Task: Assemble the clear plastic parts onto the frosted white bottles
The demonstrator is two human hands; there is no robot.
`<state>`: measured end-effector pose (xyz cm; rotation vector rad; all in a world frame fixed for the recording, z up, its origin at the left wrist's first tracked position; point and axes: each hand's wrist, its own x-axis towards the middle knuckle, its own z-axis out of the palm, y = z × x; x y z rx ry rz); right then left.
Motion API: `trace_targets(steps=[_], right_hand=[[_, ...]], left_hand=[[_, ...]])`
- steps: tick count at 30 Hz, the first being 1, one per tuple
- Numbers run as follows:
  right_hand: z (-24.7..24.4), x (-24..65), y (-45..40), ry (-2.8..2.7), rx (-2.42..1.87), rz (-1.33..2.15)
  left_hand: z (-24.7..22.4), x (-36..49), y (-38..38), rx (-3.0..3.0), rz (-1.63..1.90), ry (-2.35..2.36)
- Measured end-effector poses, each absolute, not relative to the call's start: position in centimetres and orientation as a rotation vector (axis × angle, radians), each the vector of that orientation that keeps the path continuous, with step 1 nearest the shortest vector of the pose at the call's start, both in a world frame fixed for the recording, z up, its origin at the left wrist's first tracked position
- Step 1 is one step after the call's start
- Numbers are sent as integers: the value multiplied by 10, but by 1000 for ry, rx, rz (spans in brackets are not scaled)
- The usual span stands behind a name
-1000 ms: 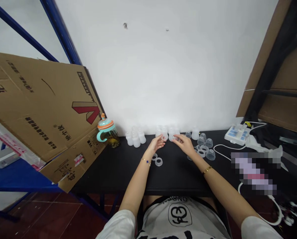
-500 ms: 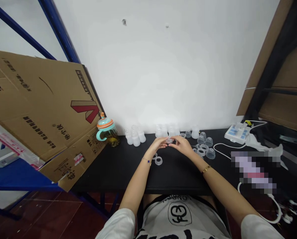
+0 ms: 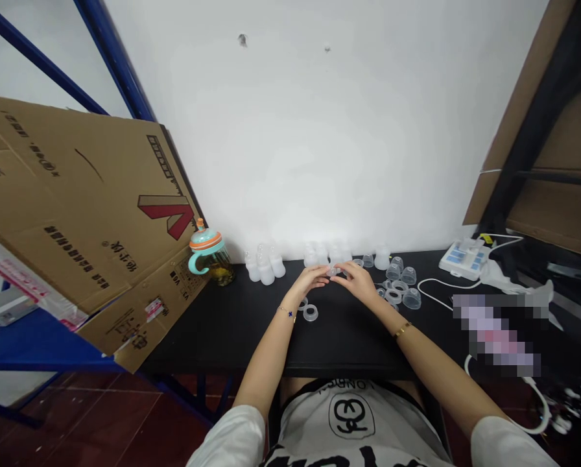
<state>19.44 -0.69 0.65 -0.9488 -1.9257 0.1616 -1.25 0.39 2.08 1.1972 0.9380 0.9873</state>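
Note:
Above the black table point(image 3: 251, 337), my left hand point(image 3: 311, 280) and my right hand point(image 3: 356, 281) meet at a small clear plastic piece point(image 3: 332, 270). Fingers of both hands are closed on it from either side. Just below my left hand lies a translucent ring point(image 3: 310, 313), with another ring partly hidden beside it. Several white bottles point(image 3: 317, 255) stand behind my hands along the wall. To the right of my right hand are several clear domed caps point(image 3: 412, 298) and loose rings point(image 3: 393, 296).
Several white bottles point(image 3: 266, 269) stand at the left near a teal-lidded jug point(image 3: 213, 256) and a large cardboard box point(image 3: 91, 214). On the right are a white power strip point(image 3: 464, 258), a white cable point(image 3: 434, 283) and a pixelated item point(image 3: 497, 334).
The clear piece between my fingers has turned slightly, and my right fingers have shifted a little around it. The objects on the table have not moved.

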Motion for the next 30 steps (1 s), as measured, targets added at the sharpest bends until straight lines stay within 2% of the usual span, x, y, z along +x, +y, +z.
trace_targets(steps=[8, 21, 24, 30], right_hand=[[1, 191, -6, -1825, -969, 356], [11, 189, -13, -1846, -882, 382], [10, 187, -12, -1738, -895, 585], [7, 182, -9, -1351, -878, 1216]], left_hand=[[19, -12, 6, 1207, 999, 961], [25, -11, 1, 1240, 1023, 988], [27, -11, -1, 1261, 1062, 974], [29, -9, -3, 1336, 1153, 945]])
